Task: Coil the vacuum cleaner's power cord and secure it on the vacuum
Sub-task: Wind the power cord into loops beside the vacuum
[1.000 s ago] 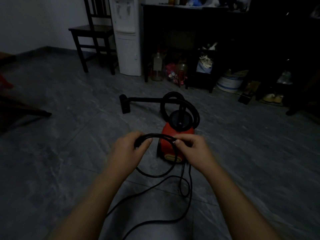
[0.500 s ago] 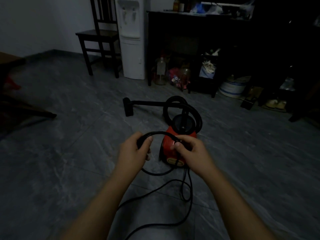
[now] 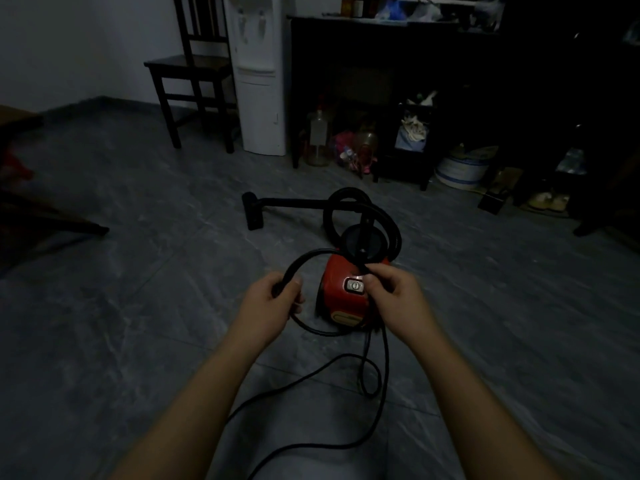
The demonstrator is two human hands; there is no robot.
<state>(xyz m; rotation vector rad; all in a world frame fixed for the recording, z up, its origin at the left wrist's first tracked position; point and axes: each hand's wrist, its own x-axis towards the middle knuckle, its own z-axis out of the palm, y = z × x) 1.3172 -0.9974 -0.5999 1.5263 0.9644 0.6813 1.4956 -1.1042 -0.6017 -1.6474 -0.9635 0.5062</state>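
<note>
While trailing slack in thin black curves over the grey tiled floor (image 3: 138, 341); arching as one loop of power cord (image 3: 292, 266) between gripping left hand (image 3: 273, 299) and pinching right hand (image 3: 391, 292); likely handling light, limp, springy; best gripping at the loop's crossing; hovering just before the glossy red vacuum (image 3: 341, 301), ribbed hose (image 3: 360, 202) curling behind.

left hand (image 3: 273, 299): grips a loop of the black power cord (image 3: 304, 441)
right hand (image 3: 391, 292): pinches the cord above the red vacuum (image 3: 343, 296)
cord slack: curls across the grey floor (image 3: 138, 306)
hose (image 3: 360, 209): coiled on the vacuum
</note>
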